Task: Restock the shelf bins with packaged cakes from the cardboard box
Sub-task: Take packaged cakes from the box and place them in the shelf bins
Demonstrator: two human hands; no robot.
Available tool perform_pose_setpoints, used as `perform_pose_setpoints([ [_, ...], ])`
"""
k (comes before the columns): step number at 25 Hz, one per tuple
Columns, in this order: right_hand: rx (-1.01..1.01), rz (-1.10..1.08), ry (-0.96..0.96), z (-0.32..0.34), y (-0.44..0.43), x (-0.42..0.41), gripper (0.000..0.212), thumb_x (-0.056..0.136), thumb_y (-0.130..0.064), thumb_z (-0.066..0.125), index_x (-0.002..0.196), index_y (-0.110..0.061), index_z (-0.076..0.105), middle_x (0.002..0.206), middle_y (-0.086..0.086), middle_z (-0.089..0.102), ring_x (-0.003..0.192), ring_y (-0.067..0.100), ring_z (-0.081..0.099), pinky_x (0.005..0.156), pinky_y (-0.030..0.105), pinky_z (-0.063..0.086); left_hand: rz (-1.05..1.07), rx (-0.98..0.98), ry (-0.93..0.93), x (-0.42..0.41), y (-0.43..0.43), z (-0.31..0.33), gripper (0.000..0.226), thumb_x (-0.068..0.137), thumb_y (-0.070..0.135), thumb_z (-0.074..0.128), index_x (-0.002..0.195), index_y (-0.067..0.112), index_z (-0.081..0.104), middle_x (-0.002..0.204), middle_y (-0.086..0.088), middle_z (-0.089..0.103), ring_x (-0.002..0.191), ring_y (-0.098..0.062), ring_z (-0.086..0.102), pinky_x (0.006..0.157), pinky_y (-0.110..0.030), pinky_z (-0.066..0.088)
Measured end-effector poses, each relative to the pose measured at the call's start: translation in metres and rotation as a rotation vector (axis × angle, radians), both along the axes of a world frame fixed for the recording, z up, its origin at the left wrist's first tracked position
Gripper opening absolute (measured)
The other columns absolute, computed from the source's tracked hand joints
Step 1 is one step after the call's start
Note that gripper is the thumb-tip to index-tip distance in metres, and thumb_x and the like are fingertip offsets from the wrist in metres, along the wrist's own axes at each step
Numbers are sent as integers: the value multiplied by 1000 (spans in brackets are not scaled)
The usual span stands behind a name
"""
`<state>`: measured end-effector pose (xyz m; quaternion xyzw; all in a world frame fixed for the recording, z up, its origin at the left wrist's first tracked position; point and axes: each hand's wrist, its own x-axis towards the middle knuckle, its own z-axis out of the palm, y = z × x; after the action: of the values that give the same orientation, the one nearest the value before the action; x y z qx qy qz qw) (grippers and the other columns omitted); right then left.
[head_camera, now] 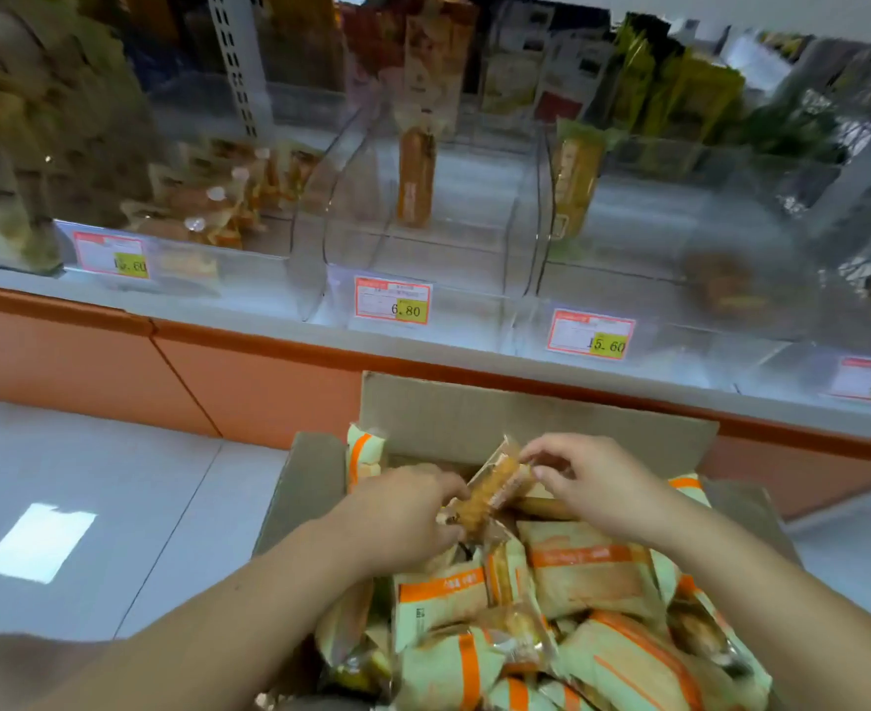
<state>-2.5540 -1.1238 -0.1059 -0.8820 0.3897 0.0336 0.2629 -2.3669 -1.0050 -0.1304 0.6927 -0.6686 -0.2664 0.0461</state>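
Observation:
An open cardboard box (pixel 474 407) on the floor holds several pale green and orange packaged cakes (pixel 582 572). Over the box both hands hold one clear-wrapped brown cake (pixel 494 492). My left hand (pixel 402 515) grips its lower end; my right hand (pixel 592 479) pinches its upper end. Above, clear shelf bins (pixel 423 248) stand in a row. The middle bin has one upright cake pack (pixel 415 179), and the bin to its right holds another upright pack (pixel 574 184).
Price tags (pixel 392 300) hang on the bin fronts. The left bin (pixel 207 207) holds several wrapped snacks. An orange shelf base (pixel 248 382) runs behind the box. Grey tiled floor (pixel 89 479) lies to the left.

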Motion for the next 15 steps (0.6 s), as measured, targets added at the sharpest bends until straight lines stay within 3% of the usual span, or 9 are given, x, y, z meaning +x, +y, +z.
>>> perform_pose_setpoints([
  [2, 7, -89, 10, -8, -4, -25, 24, 95, -21, 56, 115, -29, 65, 113, -13, 63, 106, 7, 57, 85, 17, 37, -13, 83, 6, -18, 2, -17, 48, 92, 43, 57, 138, 33, 48, 138, 4, 52, 122, -17, 52, 97, -33, 46],
  [5, 9, -200, -13, -2, -7, -49, 32, 89, -31, 65, 121, -29, 62, 113, -8, 62, 107, 10, 57, 92, 22, 41, -64, 202, -5, -35, 7, -32, 54, 91, 49, 57, 140, 33, 44, 141, 4, 50, 125, -18, 50, 100, -33, 44],
  [11, -55, 11, 323, 4, 18, -61, 96, 68, -56, 75, 146, -38, 23, 131, -6, 36, 129, 15, 33, 103, 31, 39, -147, 432, -177, -26, 2, -29, 68, 83, 55, 66, 141, 30, 42, 136, 1, 52, 122, -22, 52, 98, -38, 46],
  [15, -146, 69, 362, -8, 36, -63, 111, 65, -51, 78, 147, -36, 4, 140, -4, 20, 136, 19, 20, 105, 32, 38, -78, 364, -103, -7, 0, -25, 56, 86, 46, 67, 137, 32, 47, 130, 4, 58, 116, -18, 55, 90, -32, 48],
])
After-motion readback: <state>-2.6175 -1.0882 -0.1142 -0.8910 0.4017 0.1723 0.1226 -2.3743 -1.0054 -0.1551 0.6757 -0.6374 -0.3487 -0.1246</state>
